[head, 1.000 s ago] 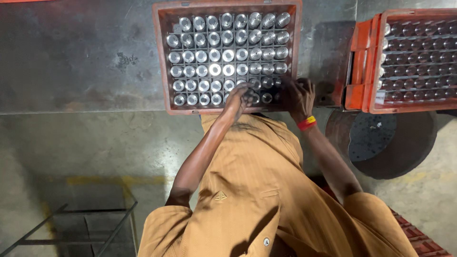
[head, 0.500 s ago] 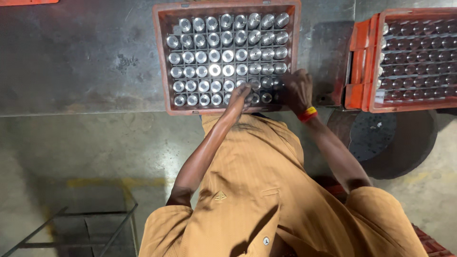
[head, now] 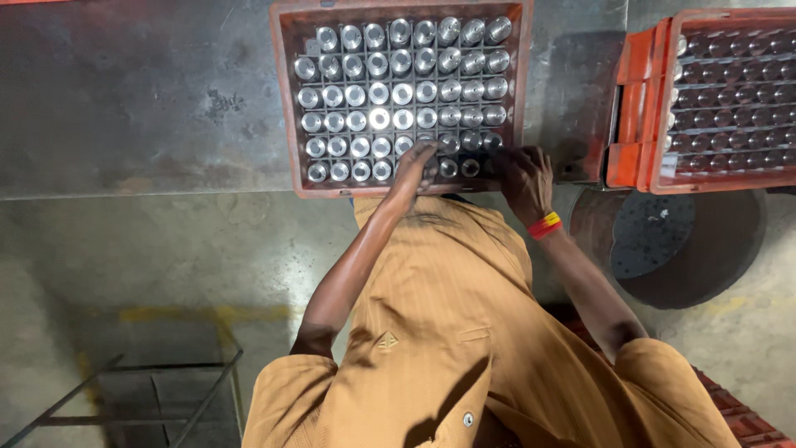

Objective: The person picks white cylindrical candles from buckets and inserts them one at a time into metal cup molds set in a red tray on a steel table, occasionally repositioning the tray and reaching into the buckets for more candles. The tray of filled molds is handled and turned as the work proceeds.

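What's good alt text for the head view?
Seen from above, a person in a tan shirt has both hands at the near edge of an orange crate of upright metal cylinders: left hand among them, right hand at the corner. A second crate sits to the right.

Glossy metal cylinders (head: 379, 118) fill a scuffed orange plastic crate (head: 283, 99) on a dull steel table (head: 141, 91).

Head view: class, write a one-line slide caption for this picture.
Both hands, left and right, reach into a red crate of shiny metal cylinders on a steel table.
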A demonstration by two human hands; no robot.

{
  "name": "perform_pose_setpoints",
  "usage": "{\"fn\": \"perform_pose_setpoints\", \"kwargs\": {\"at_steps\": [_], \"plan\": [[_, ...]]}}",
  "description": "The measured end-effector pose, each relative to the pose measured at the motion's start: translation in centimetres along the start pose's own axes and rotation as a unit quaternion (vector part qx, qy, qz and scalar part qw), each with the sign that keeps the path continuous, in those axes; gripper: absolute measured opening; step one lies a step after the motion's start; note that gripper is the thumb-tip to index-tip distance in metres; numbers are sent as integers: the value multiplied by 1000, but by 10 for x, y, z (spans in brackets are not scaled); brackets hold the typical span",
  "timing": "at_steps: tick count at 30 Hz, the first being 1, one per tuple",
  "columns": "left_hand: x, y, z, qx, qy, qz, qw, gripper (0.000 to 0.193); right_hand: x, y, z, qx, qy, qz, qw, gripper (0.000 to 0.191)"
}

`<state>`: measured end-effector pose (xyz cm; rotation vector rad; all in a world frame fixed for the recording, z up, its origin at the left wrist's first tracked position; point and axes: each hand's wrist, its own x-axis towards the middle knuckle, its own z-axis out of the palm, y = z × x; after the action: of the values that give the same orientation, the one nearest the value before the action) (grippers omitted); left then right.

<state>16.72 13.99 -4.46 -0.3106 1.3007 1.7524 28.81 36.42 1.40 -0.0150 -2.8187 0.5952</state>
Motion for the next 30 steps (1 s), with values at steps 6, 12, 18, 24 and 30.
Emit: {"fn": "perform_pose_setpoints", "kwargs": {"at_steps": [6, 12, 18, 24, 30], "plan": [[1, 14, -15, -3, 31, 40, 999, 18, 0, 2, 16, -14, -75, 38, 996, 20], [2, 33, -17, -6, 46, 82, 996, 17, 1, 0, 33, -44, -84, 36, 995, 18], [14, 96, -14, 178, 150, 258, 938, 26, 15, -18, -2, -49, -47, 38, 997, 27], [79, 232, -32, 575, 307, 491, 578, 29, 50, 0, -13, 112, 109, 197, 968, 17], [175, 345, -42, 748, 167, 285, 575, 38, 70, 5, 44, 28, 175, 189, 966, 22]]}}
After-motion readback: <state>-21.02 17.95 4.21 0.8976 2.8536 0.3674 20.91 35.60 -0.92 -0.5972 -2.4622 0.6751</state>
